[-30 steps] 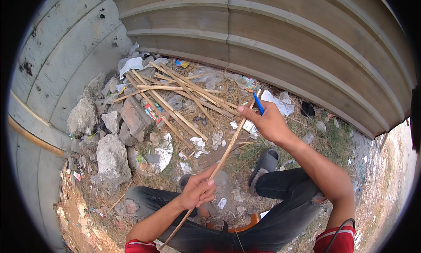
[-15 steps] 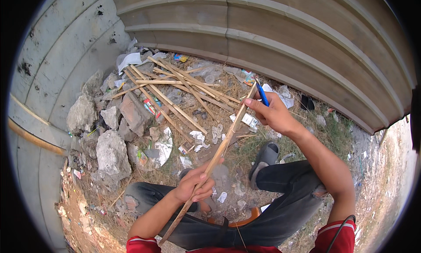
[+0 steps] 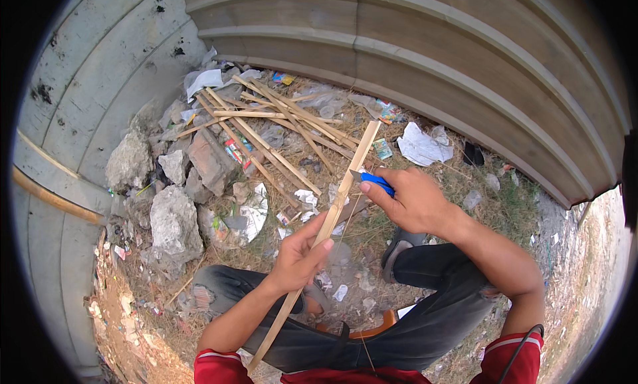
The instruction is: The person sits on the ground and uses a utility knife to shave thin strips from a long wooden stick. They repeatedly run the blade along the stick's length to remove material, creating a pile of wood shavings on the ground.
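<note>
My left hand is closed round the middle of a long, thin wooden strip. The strip slants from my lap up to the far right. My right hand grips a blue utility knife, its blade against the right side of the strip, above my left hand. Beyond the strip's far end lies a loose pile of similar wooden strips, crossing one another on the ground.
Grey rocks and a broken brick lie at the left. Paper scraps and litter cover the dry grass. A corrugated metal wall stands at the back, a pale panel at the left. Below me shows an orange seat.
My right hand has drawn the knife down along the strip from near its far end. My left hand's grip sits slightly further up, and the strip has shifted a little left.
</note>
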A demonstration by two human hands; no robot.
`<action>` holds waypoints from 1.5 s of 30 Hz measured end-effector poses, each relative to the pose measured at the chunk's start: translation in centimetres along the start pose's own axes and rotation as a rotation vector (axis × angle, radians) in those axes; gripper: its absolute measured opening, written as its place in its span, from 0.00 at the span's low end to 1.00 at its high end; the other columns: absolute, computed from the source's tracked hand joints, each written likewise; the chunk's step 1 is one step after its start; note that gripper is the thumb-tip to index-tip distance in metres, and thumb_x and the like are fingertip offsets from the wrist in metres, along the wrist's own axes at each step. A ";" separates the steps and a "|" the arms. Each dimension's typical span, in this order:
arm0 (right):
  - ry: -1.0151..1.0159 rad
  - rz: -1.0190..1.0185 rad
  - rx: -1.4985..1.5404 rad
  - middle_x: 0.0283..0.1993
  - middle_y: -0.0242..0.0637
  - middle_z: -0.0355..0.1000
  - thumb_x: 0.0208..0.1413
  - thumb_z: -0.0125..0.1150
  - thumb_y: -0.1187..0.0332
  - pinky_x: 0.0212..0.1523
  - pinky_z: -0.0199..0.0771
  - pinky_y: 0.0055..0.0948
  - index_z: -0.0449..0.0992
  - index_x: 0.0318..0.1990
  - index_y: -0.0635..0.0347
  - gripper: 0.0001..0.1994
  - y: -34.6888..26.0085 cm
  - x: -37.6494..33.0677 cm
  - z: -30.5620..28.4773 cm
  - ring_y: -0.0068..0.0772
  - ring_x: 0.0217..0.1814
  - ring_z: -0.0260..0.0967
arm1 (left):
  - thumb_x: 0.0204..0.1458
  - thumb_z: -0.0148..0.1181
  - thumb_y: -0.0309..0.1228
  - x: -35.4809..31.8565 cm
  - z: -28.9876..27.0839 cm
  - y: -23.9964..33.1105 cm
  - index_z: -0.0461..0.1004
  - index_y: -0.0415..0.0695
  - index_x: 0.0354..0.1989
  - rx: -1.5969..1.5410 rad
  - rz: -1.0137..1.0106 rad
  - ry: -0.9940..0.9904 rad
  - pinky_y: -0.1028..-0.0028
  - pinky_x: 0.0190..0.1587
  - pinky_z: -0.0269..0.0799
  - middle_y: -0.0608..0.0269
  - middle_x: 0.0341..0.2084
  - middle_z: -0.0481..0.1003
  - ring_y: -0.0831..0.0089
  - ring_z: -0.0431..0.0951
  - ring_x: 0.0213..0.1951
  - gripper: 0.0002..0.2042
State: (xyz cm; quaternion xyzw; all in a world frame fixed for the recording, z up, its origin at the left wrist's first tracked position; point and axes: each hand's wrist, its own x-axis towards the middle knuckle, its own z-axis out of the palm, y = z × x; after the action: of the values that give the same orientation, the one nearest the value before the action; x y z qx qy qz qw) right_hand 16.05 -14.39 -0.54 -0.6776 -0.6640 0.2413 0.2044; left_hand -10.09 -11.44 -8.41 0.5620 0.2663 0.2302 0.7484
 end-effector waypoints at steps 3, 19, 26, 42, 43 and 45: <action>-0.063 -0.039 -0.102 0.27 0.55 0.76 0.66 0.50 0.44 0.39 0.76 0.54 0.80 0.33 0.64 0.28 0.2 -0.3 1.2 0.60 0.33 0.77 | 0.69 0.49 0.28 0.1 -0.1 -0.3 0.53 0.43 0.75 0.036 0.037 0.010 0.81 0.13 0.58 0.69 0.15 0.66 0.84 0.60 0.10 0.27; 0.614 0.397 -0.075 0.21 0.58 0.72 0.68 0.42 0.38 0.36 0.72 0.48 0.75 0.25 0.72 0.39 15.0 5.2 -7.6 0.62 0.28 0.72 | 0.67 0.53 0.26 -4.1 -0.6 -3.1 0.55 0.40 0.75 -0.068 -0.068 -0.181 0.82 0.20 0.54 0.79 0.19 0.65 0.90 0.59 0.18 0.28; 0.318 0.185 0.004 0.23 0.57 0.70 0.69 0.44 0.41 0.38 0.68 0.49 0.75 0.30 0.70 0.34 9.2 1.9 -3.6 0.59 0.30 0.70 | 0.65 0.57 0.27 -0.2 -0.9 -2.4 0.57 0.41 0.74 0.202 0.051 0.084 0.83 0.18 0.60 0.75 0.22 0.69 0.90 0.64 0.18 0.29; 0.124 0.065 -0.198 0.27 0.61 0.76 0.69 0.46 0.44 0.41 0.75 0.56 0.78 0.38 0.67 0.29 6.3 4.9 3.8 0.67 0.36 0.76 | 0.62 0.61 0.25 -0.1 -0.5 -1.8 0.61 0.34 0.71 0.291 -0.027 0.185 0.76 0.57 0.67 0.56 0.57 0.74 0.80 0.72 0.53 0.29; 0.247 0.258 -0.105 0.29 0.63 0.76 0.69 0.44 0.43 0.43 0.75 0.56 0.78 0.37 0.68 0.32 9.6 7.2 1.4 0.68 0.39 0.76 | 0.62 0.61 0.25 -0.6 -0.5 -2.4 0.61 0.34 0.70 0.309 -0.013 0.137 0.77 0.58 0.67 0.56 0.57 0.74 0.80 0.71 0.53 0.28; 0.642 0.387 -0.085 0.28 0.63 0.75 0.70 0.41 0.40 0.44 0.73 0.52 0.76 0.35 0.74 0.37 17.6 7.1 -6.6 0.67 0.39 0.75 | 0.62 0.61 0.24 -2.7 -0.9 -4.0 0.62 0.33 0.70 0.400 0.106 -0.053 0.77 0.58 0.66 0.56 0.58 0.74 0.81 0.71 0.54 0.28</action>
State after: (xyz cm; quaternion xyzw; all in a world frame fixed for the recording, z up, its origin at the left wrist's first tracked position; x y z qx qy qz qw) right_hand 34.11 -7.63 -6.21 -0.8396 -0.4352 0.0228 0.3244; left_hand -12.56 -13.55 -12.13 0.7185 0.2571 0.1972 0.6154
